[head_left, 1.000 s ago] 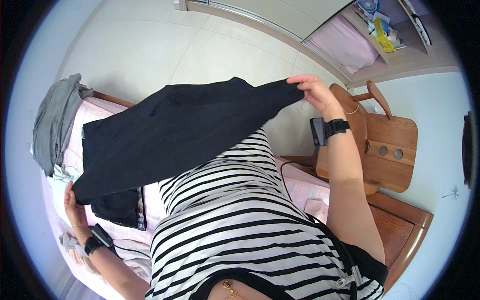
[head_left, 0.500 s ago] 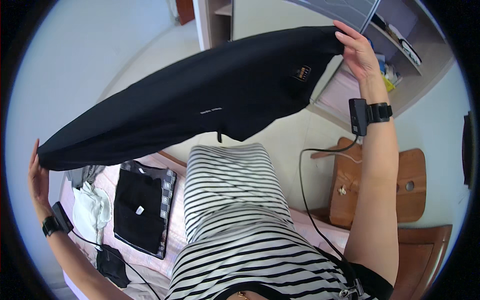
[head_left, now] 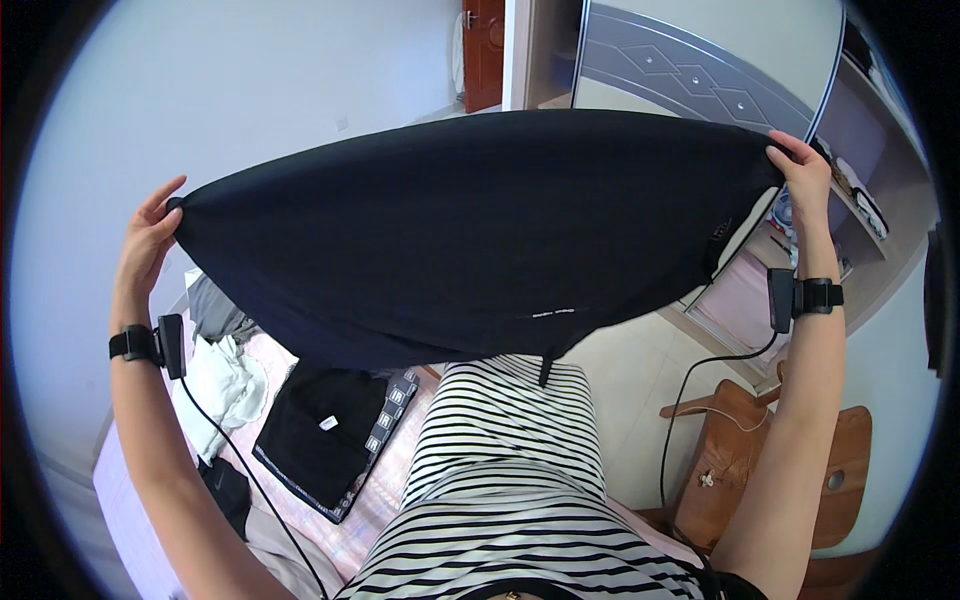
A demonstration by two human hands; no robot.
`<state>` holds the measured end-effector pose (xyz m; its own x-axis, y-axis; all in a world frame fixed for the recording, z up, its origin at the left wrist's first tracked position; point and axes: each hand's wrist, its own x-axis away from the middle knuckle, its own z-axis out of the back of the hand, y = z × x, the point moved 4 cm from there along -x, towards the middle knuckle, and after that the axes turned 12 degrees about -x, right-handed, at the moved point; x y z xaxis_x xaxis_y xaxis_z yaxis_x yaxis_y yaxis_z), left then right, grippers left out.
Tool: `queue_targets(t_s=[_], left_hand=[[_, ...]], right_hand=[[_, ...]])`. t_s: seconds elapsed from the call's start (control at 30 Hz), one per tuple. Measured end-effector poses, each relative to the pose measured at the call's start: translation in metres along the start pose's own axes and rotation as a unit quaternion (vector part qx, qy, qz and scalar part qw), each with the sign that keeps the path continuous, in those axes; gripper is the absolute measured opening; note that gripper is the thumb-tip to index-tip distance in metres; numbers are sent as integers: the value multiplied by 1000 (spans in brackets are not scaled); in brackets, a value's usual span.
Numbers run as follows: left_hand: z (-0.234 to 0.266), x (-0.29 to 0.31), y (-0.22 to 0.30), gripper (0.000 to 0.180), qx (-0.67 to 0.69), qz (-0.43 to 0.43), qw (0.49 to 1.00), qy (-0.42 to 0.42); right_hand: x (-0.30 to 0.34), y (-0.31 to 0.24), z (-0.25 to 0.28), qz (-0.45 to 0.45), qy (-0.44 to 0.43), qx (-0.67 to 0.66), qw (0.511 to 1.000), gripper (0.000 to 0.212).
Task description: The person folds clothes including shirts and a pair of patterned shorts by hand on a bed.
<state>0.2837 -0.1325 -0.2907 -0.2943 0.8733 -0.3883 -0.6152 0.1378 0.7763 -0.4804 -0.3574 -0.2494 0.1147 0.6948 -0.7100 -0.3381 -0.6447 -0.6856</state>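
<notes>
A black garment (head_left: 470,230) is stretched out sideways in the air between my two hands, its kind not clear from this side. My left hand (head_left: 150,235) pinches its left corner between thumb and fingers. At the opposite end, my right hand (head_left: 803,172) grips the other corner. The upper edge is drawn nearly taut, while the lower edge sags in front of my striped dress. Small pale print and a short dark loop show along the lower edge. Below the garment, a folded black piece of clothing (head_left: 315,430) with a patterned grey band lies on the bed, partly covered from view.
White crumpled clothing (head_left: 222,385), a grey cloth (head_left: 215,310) and a small black item (head_left: 228,490) lie on the pink bed (head_left: 390,475). A wooden chair (head_left: 725,460) stands to the right. Beyond are a wardrobe (head_left: 700,75) with shelves and a red-brown door (head_left: 485,55).
My view has tilted up and leftward. The garment has spread wider and hangs more level, with my left hand raised and both hands still holding its ends.
</notes>
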Motion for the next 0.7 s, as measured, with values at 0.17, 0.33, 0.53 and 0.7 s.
queue_targets(t_s=[0.17,0.33,0.53,0.7], left_hand=[[-13,2,11,46,17,-16,999,30],[1,-12,-2,34,-83,-69,994,29],[14,-21,-14,16,-218,-105,967,80],[16,-23,0,17,-330,-151,924,118]], right_hand=[[0,-5,0,44,40,116,992,21],[-13,5,13,83,43,228,969,22],[-12,-10,3,95,31,389,916,24],[-33,24,41,117,38,274,954,26]])
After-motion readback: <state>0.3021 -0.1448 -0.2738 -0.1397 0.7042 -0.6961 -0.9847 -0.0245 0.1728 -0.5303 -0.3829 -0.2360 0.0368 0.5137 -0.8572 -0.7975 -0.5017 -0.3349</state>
